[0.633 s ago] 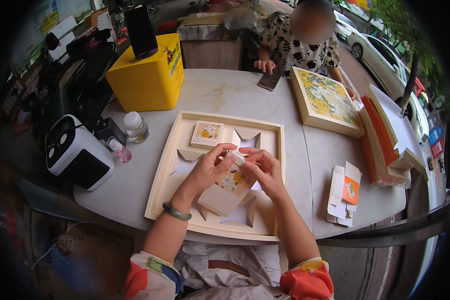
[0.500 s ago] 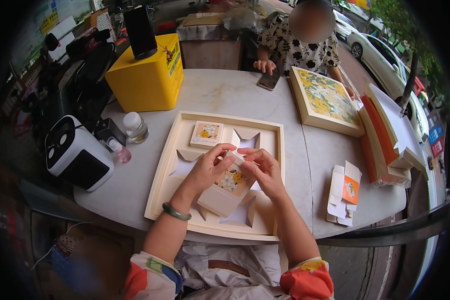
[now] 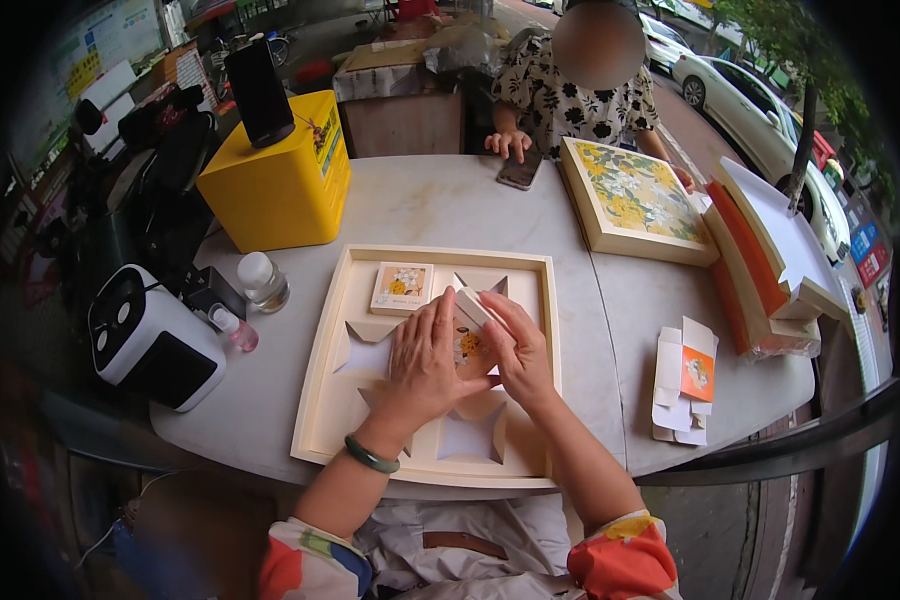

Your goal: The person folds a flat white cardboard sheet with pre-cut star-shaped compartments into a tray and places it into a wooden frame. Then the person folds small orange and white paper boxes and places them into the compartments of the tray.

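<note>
Between my two hands is a small cream cardboard box (image 3: 466, 343) with a flower print, held tilted above a shallow cream tray (image 3: 311, 420). My left hand (image 3: 422, 358) lies along the box's left side, fingers together and thumb reaching under its lower edge. At the upper right end my right hand (image 3: 519, 343) grips it with fingers and thumb by the white end flap. Much of the box is hidden behind my fingers. A similar finished-looking box (image 3: 403, 287) rests in the tray's upper left compartment. The tray's other compartments show folded card corners.
An opened white-and-orange carton (image 3: 683, 382) lies to the right. Beyond it stand a large floral box (image 3: 638, 195) and an upright box part (image 3: 765, 262). On the left are a yellow box (image 3: 270, 180), bottles (image 3: 263, 281) and a white device (image 3: 155, 335). A person touches a phone (image 3: 519, 170) across the table.
My left hand has slid from the box's top end down along its left side. The box has turned more upright between my hands. My view has shifted slightly.
</note>
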Motion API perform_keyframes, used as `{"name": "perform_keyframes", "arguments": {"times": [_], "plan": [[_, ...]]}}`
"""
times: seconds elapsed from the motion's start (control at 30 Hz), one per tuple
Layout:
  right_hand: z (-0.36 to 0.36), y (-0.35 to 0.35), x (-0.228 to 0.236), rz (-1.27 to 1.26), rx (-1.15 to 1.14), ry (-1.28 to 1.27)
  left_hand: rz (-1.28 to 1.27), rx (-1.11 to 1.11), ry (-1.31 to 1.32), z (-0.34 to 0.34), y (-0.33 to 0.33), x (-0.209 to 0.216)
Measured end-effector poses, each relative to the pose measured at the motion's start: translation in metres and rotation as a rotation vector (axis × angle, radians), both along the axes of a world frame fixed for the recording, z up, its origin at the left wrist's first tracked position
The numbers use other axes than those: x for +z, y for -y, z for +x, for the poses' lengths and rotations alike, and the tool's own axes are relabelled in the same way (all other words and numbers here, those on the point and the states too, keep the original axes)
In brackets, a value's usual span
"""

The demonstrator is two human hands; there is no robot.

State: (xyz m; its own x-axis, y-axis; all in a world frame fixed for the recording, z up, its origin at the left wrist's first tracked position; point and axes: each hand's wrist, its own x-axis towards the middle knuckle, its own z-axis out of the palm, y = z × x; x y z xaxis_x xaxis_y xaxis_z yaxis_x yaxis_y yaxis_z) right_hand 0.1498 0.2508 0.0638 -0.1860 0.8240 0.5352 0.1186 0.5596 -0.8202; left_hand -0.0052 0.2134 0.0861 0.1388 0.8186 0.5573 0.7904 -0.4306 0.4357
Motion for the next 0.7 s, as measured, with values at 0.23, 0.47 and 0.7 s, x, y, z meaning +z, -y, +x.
{"name": "perform_keyframes", "arguments": {"times": [0.23,0.47,0.7], "plan": [[0.006,-0.002,-0.002,-0.218,0.091,-0.176,-0.123,0.097,0.045,-0.004,-0.004,-0.007],[0.005,-0.001,-0.002,-0.15,0.079,-0.147,-0.069,0.045,0.059,-0.004,-0.005,-0.009],[0.004,0.001,0.001,-0.229,0.06,-0.21,-0.027,0.016,0.061,-0.004,-0.006,-0.009]]}}
